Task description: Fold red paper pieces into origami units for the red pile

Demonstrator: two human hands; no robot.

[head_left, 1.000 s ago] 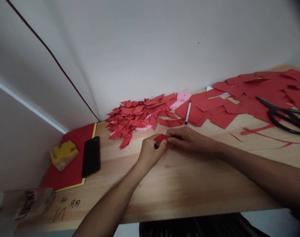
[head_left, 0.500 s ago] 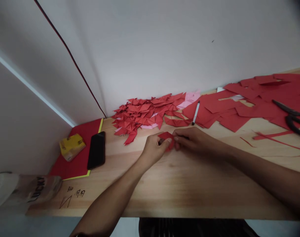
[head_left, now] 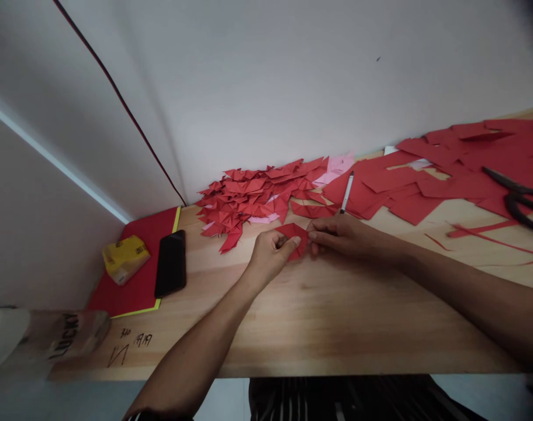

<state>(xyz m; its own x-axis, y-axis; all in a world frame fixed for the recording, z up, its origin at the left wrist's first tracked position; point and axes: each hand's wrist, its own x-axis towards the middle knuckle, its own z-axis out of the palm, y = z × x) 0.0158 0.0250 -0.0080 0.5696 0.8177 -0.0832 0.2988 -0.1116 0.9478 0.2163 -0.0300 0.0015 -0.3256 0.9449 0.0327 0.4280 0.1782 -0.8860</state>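
A small folded piece of red paper (head_left: 298,250) is held up just above the wooden table. My left hand (head_left: 272,250) pinches it from the left, thumb on the near face and fingers behind. At its right edge, my right hand (head_left: 332,235) is closed, thumb and forefinger pinching the paper's corner. Behind my hands lies a heap of folded red paper pieces (head_left: 253,196), with a few pink ones (head_left: 339,166) among them. A white marker pen (head_left: 347,192) with a dark cap rests on flat red paper just beyond my right hand.
Flat red sheets (head_left: 450,169) spread along the wall at right, with black scissors (head_left: 523,204) and thin red strips (head_left: 485,228) near them. At left are a black phone (head_left: 170,264), a yellow packet (head_left: 125,258) on a red folder (head_left: 139,298), and a clear bottle (head_left: 73,334).
The red paper has tilted and shows more of its face between my hands. My right hand's fingers have shifted slightly at its edge. The whole view has moved a little.
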